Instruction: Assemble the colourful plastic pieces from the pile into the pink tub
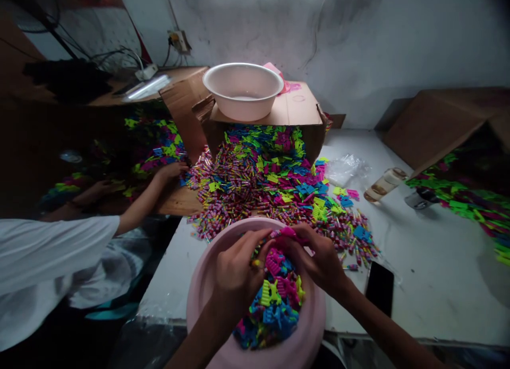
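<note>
Pink basin (199,294) rim cut off below, both hands' fingers (255,240) pinching one blurred pink piece (287,232).

Overall light: pretty dim, corners nearly black, especially far left.
Source: seems to come from above and ahead, brightest on the back wall (358,45) and white bowl (243,90).
Glare: shiny streak on the left shelf (149,86).
Shadows: soft, under both hands (279,263).
Distortion: heavy fisheye, table (438,284) edges bend.
Blur: edges smeared, colours noisy.
</note>
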The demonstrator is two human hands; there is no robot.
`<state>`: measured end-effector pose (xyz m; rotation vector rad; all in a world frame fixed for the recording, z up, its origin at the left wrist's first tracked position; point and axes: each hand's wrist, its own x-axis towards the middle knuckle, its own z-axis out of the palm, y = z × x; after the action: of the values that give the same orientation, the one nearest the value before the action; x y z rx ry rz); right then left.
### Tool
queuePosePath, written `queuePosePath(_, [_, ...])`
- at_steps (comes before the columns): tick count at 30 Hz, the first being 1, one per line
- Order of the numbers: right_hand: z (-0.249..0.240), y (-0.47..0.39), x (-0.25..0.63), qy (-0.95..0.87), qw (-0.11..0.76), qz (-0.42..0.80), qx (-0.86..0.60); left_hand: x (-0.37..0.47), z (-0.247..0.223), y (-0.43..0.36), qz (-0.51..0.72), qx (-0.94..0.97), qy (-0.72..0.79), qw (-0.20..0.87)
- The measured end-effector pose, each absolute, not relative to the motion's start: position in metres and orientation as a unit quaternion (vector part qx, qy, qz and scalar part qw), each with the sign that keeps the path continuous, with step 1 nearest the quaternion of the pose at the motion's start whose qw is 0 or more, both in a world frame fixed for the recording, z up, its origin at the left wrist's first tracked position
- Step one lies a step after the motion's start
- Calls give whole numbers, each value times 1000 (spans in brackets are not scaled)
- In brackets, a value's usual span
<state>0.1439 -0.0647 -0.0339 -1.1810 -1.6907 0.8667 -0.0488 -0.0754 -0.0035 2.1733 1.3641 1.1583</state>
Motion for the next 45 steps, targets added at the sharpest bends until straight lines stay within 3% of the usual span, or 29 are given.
queuePosePath(5, [-41,-68,153,-754,411,298,-417,-64,-7,-67,346,758,469,294])
queuePosePath(9, [-50,-73,155,-764,397,323,-392,-75,-8,-59,269,740,458,412])
queuePosePath(14, [-60,-77,145,-724,378,379,-435,-78,-20,-60,256,736,478,406])
queuePosePath(17, [-71,-66,146,-752,312,407,-414,-89,-33,-59,194,762,485,383])
queuePosePath(20, [-95,-29,168,-781,247,314,-480,-107,-50,-60,127,753,594,253])
queuePosePath(22, [-117,4,194,-747,261,248,-559,-118,-61,-63,98,714,661,208])
queuePosePath(26, [-163,62,245,-680,262,141,-670,-125,-80,-74,101,669,689,261])
queuePosePath(30, [-199,95,262,-660,245,116,-700,-113,-95,-83,148,654,681,294])
queuePosePath(37, [-210,132,246,-633,316,152,-690,-91,-90,-83,188,633,669,341])
queuePosePath(45, [-183,116,236,-484,502,280,-660,-67,-82,-62,307,594,626,400])
